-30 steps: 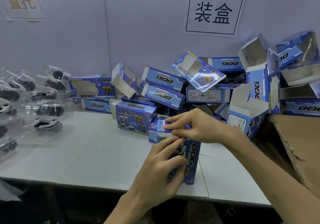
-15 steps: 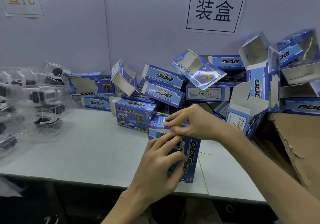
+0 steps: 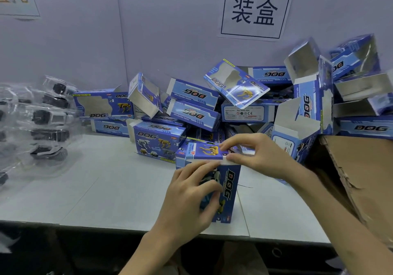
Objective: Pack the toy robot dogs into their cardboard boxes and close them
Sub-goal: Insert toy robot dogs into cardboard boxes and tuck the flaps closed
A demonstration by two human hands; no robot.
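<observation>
A blue "DOG" box (image 3: 228, 191) stands on end on the table (image 3: 106, 189), near its front edge. A white toy dog shows through the box window. My left hand (image 3: 191, 198) grips the box's front and left side. My right hand (image 3: 255, 155) pinches the top flap (image 3: 204, 152) at its right end; the flap lies nearly flat over the opening. Toy robot dogs in clear plastic trays (image 3: 42, 125) lie heaped at the left.
A pile of blue boxes (image 3: 191, 108), several with open ends, fills the back of the table against the wall. An open box (image 3: 297, 130) stands just right of my right hand. A torn brown carton (image 3: 361, 179) sits at the right edge.
The top flap has come down from under my right hand's fingers to lie nearly flat on the box. My left hand has kept its hold on the front.
</observation>
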